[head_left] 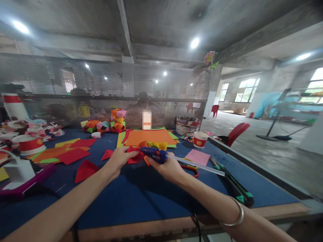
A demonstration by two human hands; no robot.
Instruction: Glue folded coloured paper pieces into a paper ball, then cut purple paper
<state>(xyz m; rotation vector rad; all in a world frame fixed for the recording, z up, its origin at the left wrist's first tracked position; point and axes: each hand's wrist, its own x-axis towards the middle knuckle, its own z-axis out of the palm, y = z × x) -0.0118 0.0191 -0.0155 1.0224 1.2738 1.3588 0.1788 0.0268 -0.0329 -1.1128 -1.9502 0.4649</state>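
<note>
Near the middle of the table, my left hand (121, 158) is closed on a folded red paper piece (136, 156). My right hand (168, 168) grips a blue hot glue gun (153, 154), whose nozzle points left and meets the red paper. From the gun's back end a long clear glue stick (196, 164) sticks out to the right. Yellow and orange folded paper (157, 145) shows just behind the gun; I cannot tell whether it is joined to the red piece. Red-handled scissors (190, 169) lie partly hidden beside my right hand.
A stack of coloured paper sheets (148, 137) lies behind my hands. Loose sheets (73, 155) and a purple power strip (30, 181) are at left. Folded paper balls (118, 121) stand by the mesh screen (161, 87). To the right are a paper cup (200, 139) and a green-black utility knife (233, 185).
</note>
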